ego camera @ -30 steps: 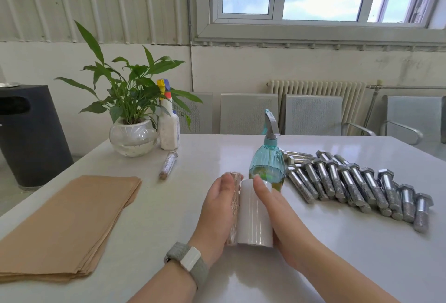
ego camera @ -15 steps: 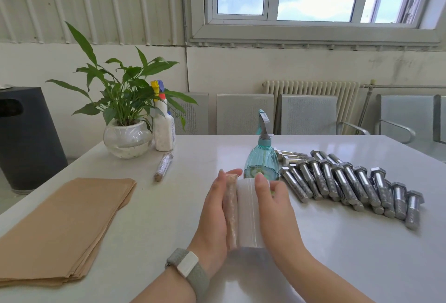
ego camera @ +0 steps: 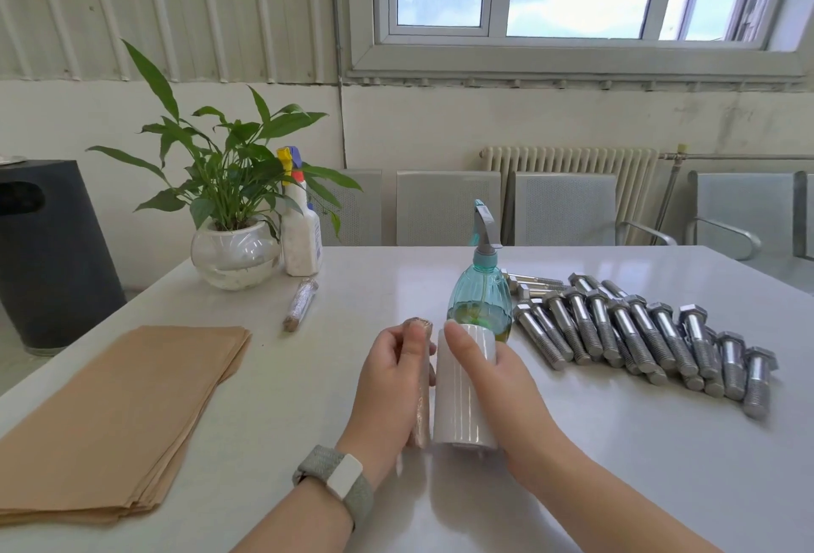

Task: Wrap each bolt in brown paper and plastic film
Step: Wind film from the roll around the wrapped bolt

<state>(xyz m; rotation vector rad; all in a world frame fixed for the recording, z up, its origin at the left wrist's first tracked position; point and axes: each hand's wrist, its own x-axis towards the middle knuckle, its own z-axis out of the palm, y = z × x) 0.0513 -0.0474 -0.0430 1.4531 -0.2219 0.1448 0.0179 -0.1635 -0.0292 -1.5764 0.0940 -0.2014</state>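
Observation:
My left hand grips a bolt wrapped in brown paper, held lengthwise just above the white table. Right beside it, touching, is a white roll of plastic film, which my right hand holds with the fingers curled over its top and far side. A finished wrapped bolt lies further back on the left. Several bare steel bolts lie in a row at the right. A stack of brown paper sheets sits at the left.
A teal spray bottle stands just behind the film roll. A potted plant and a white spray bottle stand at the back left. A black bin is off the table's left; grey chairs line the far side.
The view has shifted slightly. Both hands stay together on the wrapped bolt and film roll; the bolt has turned against the roll and now shows more at the left of it.

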